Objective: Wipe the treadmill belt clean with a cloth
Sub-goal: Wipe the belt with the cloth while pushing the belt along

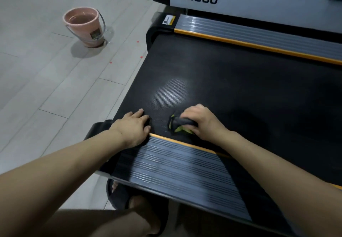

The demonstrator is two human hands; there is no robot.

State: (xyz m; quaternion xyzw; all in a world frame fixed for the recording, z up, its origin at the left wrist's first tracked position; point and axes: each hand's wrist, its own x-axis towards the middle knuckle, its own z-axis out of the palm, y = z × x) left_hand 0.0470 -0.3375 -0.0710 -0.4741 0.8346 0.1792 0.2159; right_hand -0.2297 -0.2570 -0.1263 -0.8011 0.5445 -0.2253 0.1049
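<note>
Right hand [200,121] at about 6 o'clock in the head view, fingers curled round a bunched dark grey and yellow-green cloth [178,124], pressing it onto the black treadmill belt [231,81]. Cloth sits on the belt's near edge, just beside the orange trim strip [185,144] of the near ribbed side rail [181,172].

Left hand [133,125] at about 7 o'clock of the cloth's spot, flat, fingers straight and close together, holding nothing; fingertips on the belt, palm heel over the rail end. Hands apart, bare belt between them.

Glossy light patch on the belt at 12 o'clock from the cloth.

Far side rail [259,31] at 1 o'clock, same orange trim. Grey "MS80" housing [240,1] behind it.

Pink bucket [85,26] with water at 10 o'clock on the grey tile floor [37,70], well apart from the treadmill. Dark slipper [118,196] on a foot at bottom centre, partly under the near rail.
</note>
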